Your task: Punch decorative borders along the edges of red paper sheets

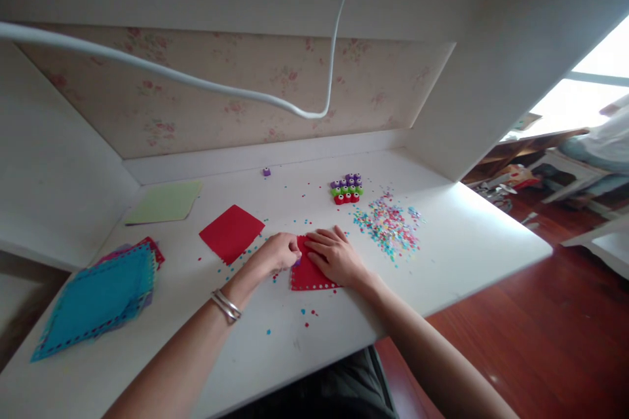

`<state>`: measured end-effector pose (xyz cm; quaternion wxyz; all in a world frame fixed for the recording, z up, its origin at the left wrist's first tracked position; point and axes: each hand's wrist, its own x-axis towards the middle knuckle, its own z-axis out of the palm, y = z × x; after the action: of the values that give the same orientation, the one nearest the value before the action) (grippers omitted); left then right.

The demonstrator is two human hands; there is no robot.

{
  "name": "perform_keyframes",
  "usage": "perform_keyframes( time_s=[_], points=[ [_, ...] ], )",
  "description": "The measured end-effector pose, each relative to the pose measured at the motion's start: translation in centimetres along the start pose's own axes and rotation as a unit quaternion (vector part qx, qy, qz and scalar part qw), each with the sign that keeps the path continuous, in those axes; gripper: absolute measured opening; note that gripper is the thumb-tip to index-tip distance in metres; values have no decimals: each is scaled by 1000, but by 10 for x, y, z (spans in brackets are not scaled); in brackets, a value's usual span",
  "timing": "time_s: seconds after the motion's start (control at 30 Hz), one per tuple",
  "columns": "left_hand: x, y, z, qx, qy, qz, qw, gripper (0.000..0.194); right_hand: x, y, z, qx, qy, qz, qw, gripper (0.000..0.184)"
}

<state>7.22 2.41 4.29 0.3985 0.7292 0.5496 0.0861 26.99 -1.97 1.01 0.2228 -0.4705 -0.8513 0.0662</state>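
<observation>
A red sheet of paper (314, 277) with small cut-out shapes along its near edge lies on the white desk. At its left edge my left hand (282, 251) is closed around a small purple craft punch (297, 262), most of it hidden by the fingers. My right hand (337, 255) lies flat over the sheet with its fingers stretched out, pressing on its right part. Another red sheet (232, 234), with plain edges, sits to the left of my hands. Tiny paper cut-outs (307, 325) are scattered around the punched sheet.
Blue punched sheets (98, 291) are stacked at the left, near pale green paper (164, 201). Several purple, green and red punches (347, 190) stand in rows at the back. A confetti pile (390, 226) lies right of them. One purple punch (266, 171) stands apart. A white cable (196, 82) hangs overhead.
</observation>
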Motion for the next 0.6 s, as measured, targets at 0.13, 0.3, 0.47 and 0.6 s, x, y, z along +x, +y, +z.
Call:
perform_keyframes(
  time_s=[0.13,0.3,0.47,0.6],
  points=[
    [-4,1,-6,-18,-27,3,999,11,0,-1,-3,2,4,-7,1000,30],
    [-11,-8,-16,-19,-13,35,999,21,0,1,-3,5,7,-14,1000,30],
    [-21,-34,-30,-6,45,80,996,26,0,1,-1,3,8,-8,1000,30],
    [-34,-57,-30,-5,88,117,989,30,-1,1,-1,2,11,2,1000,29]
  ],
)
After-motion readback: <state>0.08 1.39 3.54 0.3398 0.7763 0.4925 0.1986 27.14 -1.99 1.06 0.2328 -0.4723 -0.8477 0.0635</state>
